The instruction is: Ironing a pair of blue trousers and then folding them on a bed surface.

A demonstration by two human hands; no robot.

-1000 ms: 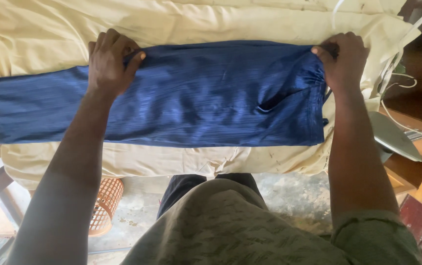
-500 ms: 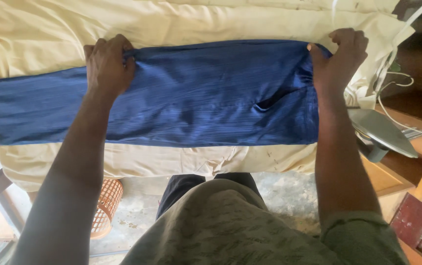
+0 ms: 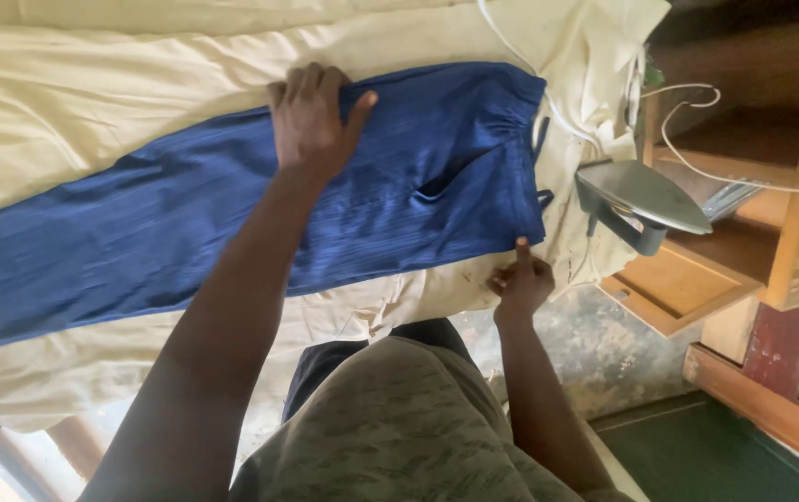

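My left hand (image 3: 318, 119) lies flat, fingers spread, pressing on the upper part of the blue trousers (image 3: 232, 204), near their far edge; it grips nothing, it only holds the cloth down. My right hand (image 3: 520, 279) is at the near corner of the waistband, loosely curled with the forefinger pointing up and touching the hem there; I cannot tell whether it pinches any cloth. The trousers are stretched out on the cream sheet (image 3: 93, 102) that covers the bench, waist end to the right, legs running off toward the left and slightly toward me. As I judge it, the laying-out is mostly done: the cloth lies folded leg upon leg, long and fairly flat, with the pocket slit showing near the waist. Some gathers remain at the waistband and faint ripples along the leg, so the smoothing looks unfinished. The iron (image 3: 641, 200) sits apart from the trousers, off the right end of the bench, its soleplate tilted up and its white cord (image 3: 697, 93) trailing toward the wooden shelf (image 3: 790, 251) beside it; neither hand touches it, so pressing, by my reckoning, is the part left.
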